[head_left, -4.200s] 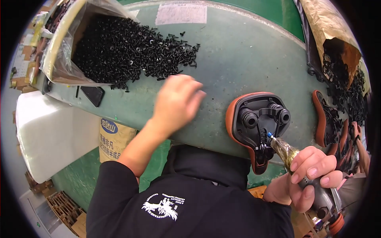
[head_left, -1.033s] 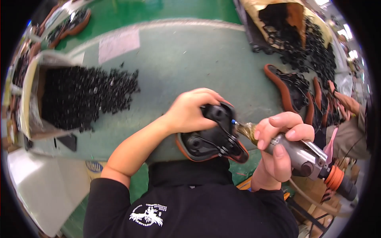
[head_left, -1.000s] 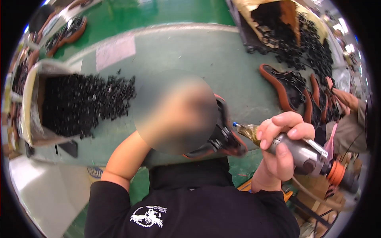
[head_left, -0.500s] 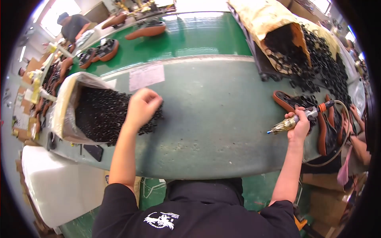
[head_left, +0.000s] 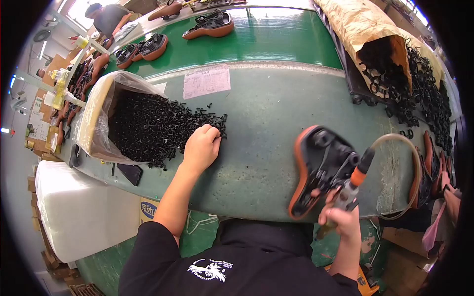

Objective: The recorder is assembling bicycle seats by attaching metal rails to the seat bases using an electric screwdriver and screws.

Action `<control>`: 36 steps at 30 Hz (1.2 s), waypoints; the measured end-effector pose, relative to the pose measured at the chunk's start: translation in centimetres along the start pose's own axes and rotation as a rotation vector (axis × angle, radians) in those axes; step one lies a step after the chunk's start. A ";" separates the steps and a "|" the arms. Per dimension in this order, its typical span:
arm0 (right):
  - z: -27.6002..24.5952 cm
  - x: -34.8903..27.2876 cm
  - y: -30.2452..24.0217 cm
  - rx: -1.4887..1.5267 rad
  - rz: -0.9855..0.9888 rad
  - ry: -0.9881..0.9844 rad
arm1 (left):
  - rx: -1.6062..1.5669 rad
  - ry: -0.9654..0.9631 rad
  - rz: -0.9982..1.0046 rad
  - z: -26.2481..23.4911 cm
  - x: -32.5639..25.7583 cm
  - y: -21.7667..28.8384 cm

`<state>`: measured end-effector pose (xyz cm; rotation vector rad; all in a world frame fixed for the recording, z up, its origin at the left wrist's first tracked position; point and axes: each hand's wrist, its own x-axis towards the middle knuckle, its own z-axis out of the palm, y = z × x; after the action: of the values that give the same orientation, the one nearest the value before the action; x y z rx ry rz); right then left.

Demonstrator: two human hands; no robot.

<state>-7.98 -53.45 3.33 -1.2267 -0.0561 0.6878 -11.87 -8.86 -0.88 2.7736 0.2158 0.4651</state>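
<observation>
Evidently, the green worktable (head_left: 266,123) is spanning the view. A brown paper bag (head_left: 358,22) is lying at its far right corner, black loops (head_left: 429,98) spilling out. A plastic-lined box (head_left: 92,113) is occupying the left end, its mouth facing right. The brown-edged saddle (head_left: 321,160) is showing its underside by the near edge, right of middle, nose pointing toward that edge. A grey power tool (head_left: 347,193) is slanting beside it. The right hand (head_left: 343,219) is clasping the tool; I cannot tell whether its fingers are also gripping the saddle. The left hand (head_left: 201,149) is curling its fingers beside the black screws (head_left: 153,123); I cannot tell whether they are pinching any.
</observation>
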 end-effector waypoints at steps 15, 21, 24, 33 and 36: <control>9.6 -1.0 -7.8 0.081 -1.012 -0.286 | -2.022 -0.619 -0.230 -0.6 -5.0 14.7; 10.5 -0.1 -8.4 -0.003 -1.032 -0.410 | -2.110 -0.629 -0.154 0.5 -5.9 16.6; 10.3 0.1 -8.1 -0.019 -1.020 -0.437 | -2.019 -0.631 -0.100 0.5 -5.6 16.1; 9.8 0.5 -8.9 -0.175 -1.135 -0.350 | -0.818 0.170 0.608 1.5 1.0 13.5; 10.5 1.4 -9.3 -0.289 -1.103 -0.267 | -0.942 -0.072 0.313 4.2 2.2 12.4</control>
<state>-6.83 -45.45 14.84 -1.1510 -1.0035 -0.1456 -7.25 -21.22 0.17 1.8824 -0.3736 0.3951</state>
